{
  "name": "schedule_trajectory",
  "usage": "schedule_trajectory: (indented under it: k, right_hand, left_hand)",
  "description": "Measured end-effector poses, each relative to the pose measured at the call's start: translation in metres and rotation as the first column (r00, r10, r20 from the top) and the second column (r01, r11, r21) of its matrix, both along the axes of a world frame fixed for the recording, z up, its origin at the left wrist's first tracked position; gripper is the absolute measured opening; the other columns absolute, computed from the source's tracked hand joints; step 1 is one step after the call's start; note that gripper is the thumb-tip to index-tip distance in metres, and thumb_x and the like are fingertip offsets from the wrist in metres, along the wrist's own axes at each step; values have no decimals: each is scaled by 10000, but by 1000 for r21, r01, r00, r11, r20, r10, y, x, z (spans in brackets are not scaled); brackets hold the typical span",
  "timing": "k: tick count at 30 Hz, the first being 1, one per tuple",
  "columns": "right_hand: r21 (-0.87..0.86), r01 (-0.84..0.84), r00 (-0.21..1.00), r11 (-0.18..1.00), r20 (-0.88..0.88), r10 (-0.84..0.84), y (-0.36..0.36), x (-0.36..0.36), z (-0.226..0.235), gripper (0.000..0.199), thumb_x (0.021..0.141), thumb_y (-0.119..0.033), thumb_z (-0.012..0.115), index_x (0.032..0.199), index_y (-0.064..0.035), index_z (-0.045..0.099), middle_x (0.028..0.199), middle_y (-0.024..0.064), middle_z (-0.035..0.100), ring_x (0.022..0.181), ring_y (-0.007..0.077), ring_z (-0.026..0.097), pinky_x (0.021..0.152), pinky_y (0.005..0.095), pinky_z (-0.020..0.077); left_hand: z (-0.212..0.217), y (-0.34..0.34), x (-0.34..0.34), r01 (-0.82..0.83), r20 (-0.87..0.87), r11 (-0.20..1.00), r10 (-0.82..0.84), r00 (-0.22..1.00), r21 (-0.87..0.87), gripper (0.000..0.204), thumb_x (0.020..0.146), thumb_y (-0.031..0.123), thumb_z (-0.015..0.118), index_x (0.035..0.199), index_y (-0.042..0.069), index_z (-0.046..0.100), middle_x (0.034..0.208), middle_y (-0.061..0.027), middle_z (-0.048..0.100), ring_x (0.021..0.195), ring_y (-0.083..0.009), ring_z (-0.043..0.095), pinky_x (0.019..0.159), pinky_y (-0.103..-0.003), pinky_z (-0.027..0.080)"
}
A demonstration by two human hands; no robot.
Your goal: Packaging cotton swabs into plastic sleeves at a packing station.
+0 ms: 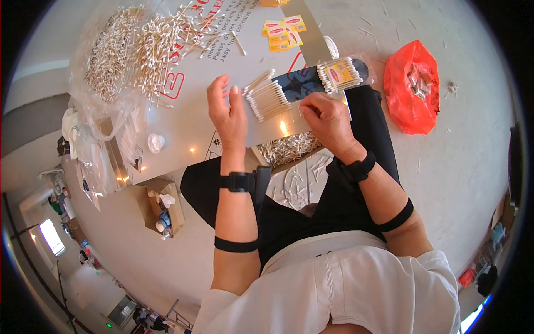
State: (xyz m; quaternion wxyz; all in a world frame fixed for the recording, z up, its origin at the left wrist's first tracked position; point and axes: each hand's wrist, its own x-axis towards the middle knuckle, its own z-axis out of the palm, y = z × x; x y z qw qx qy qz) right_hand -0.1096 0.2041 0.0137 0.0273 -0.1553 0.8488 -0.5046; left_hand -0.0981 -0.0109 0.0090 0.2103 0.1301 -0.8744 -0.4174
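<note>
My left hand is raised over the metal-topped table, fingers and thumb apart, holding nothing I can see. Just right of it lies a flat row of cotton swabs, with a few more swabs slanting at its far end. My right hand is closed by the table's near edge, fingers curled against the thumb; whatever is in it, if anything, is hidden. Beyond that hand, a clear packet of swabs with a yellow label lies across a dark strip.
A large heap of swabs spills from a clear bag at the far left. Yellow cards lie at the back. A white cup stands left. Below the table is a box of swabs; a red bag holds packets on the right.
</note>
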Motion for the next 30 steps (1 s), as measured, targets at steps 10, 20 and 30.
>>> schedule_trajectory:
  k: [10,20,30]
  right_hand:
    - [-263,77,997,962,-10,-83,-21,-9,-1,253,854,24,611,1107,15,596,1085,144,594,853,266,639,764,324,527]
    - [-326,61,997,943,-18,-71,-36,5,-1,276,954,-82,546,1212,16,558,1306,172,525,1228,300,512,1027,354,411]
    - [-596,134,989,792,136,-65,-69,-49,-30,493,1050,-345,431,1375,21,490,1438,118,468,1309,183,444,1106,305,342]
  left_hand:
    - [-2,42,23,240,309,817,-81,948,-524,730,983,466,447,1519,23,224,1585,-191,214,1475,-366,169,1169,-564,111]
    - [-12,31,17,279,209,845,-203,957,-457,754,974,490,467,1495,-14,259,1570,-224,227,1472,-336,202,1179,-538,104]
    - [-12,50,-11,-3,-143,897,73,987,441,685,1047,449,338,1493,-60,233,1541,-240,269,1433,-306,277,1175,-414,199]
